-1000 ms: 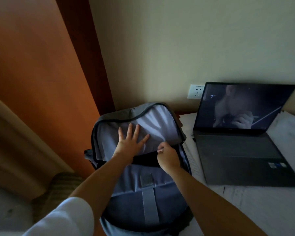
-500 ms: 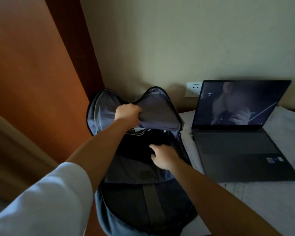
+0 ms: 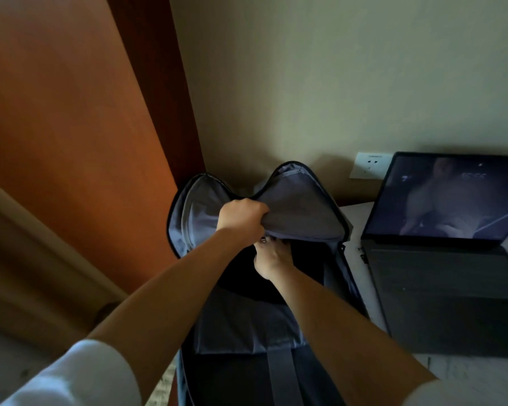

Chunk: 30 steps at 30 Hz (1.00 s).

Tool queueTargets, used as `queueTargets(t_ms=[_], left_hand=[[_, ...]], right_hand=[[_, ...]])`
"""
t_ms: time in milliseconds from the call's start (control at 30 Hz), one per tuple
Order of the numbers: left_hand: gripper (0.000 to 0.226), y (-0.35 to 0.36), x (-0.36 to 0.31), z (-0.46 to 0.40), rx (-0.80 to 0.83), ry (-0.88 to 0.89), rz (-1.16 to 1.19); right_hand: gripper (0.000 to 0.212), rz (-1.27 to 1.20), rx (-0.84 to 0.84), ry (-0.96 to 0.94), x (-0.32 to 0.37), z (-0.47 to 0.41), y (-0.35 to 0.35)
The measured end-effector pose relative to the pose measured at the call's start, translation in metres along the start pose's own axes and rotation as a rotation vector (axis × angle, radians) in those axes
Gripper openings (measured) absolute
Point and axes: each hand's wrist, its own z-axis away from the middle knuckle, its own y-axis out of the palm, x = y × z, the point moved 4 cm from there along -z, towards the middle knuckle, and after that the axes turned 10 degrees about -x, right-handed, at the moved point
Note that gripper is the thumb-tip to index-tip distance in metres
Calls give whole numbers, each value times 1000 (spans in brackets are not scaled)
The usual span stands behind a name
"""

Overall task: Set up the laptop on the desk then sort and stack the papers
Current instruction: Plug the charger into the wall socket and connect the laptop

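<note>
A grey backpack (image 3: 238, 326) lies at the desk's left end with its main compartment unzipped. My left hand (image 3: 242, 219) grips the backpack's grey lining flap (image 3: 299, 212) and holds it up. Under that flap my right hand (image 3: 272, 259) reaches into the dark compartment; its fingertips are hidden, so what they touch is unclear. The open laptop (image 3: 446, 288) stands to the right on the desk, its screen dim and reflective. White papers (image 3: 355, 218) lie under and around the laptop.
A white wall socket (image 3: 368, 167) sits on the wall behind the laptop. An orange wooden panel (image 3: 71, 142) rises to the left of the backpack. The desk edge runs along the bag's left side.
My right hand has pushed deeper into the backpack, up under the flap. My left hand keeps the flap raised. The view has shifted left, cutting off the laptop's right side.
</note>
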Motion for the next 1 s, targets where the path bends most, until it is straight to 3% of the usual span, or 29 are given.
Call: queueTargets(t_ms=[133,233,333,400,467,567,633,800,900,1000], left_hand=[[21,-3,9,-7,-1,-5,53],[24,-6,14,-11,-9,-13,69],[27,-6,13,-9,-11,-21,76],[27,-6,13,-10,-21,-26,77],[28,-7,13,-12,-27,-40,75],[30,-3,9,-13,-18,-68,77],[33,3,5,-12,1,-78,76],[34,15,-5,-3,29,-85,69],[34,19,-12,3,47,-81,58],[33,21,-15,5,38,-81,41]], right_hand=[[39,-29,-104,81,10,-17,0],[38,-331,-170,244,8,-28,-2],[38,-417,-148,325,9,-36,-14],[35,-430,-91,266,3,-35,-15],[18,-365,-133,190,11,-19,-30],[36,-159,-203,28,7,-14,-11],[34,-52,-182,-73,9,7,-14],[30,122,-367,-247,3,73,-18],[8,123,-541,-398,-14,108,-4],[22,-4,-529,-379,-27,111,-3]])
